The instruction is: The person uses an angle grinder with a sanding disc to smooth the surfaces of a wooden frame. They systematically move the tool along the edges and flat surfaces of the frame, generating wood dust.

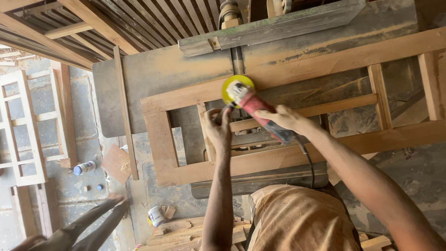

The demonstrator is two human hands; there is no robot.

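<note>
red grinder on wooden frame edge, fingers of both hands gripping it.

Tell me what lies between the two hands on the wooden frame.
In the head view, the red grinder lies between the left hand and the right hand, over the wooden frame.

Both bare arms reach forward, near together; the left hand and the right hand are each curled closed in a grip.
</note>
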